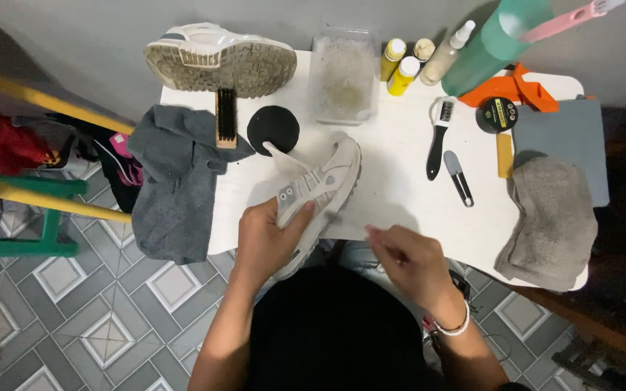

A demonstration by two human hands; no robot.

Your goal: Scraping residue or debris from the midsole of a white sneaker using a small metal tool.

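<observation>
My left hand point(264, 242) grips a white sneaker point(322, 187) by its heel and side, holding it tilted on the near edge of the white table point(400, 181). The shoe's tongue is pulled up and its eyelets are empty. My right hand point(409, 259) hovers just right of the shoe, fingers pinched together; it is blurred, and whether something thin is between the fingers I cannot tell. A second white sneaker point(220, 59) lies on its side at the table's far left corner, sole facing me.
A grey cloth point(177, 181) hangs off the left edge beside a wooden brush point(226, 117) and a black round lid point(273, 128). Further back stand a clear tub point(343, 78), yellow bottles point(398, 65) and a green spray bottle point(493, 45). Small brushes point(440, 137), a grey towel point(551, 221).
</observation>
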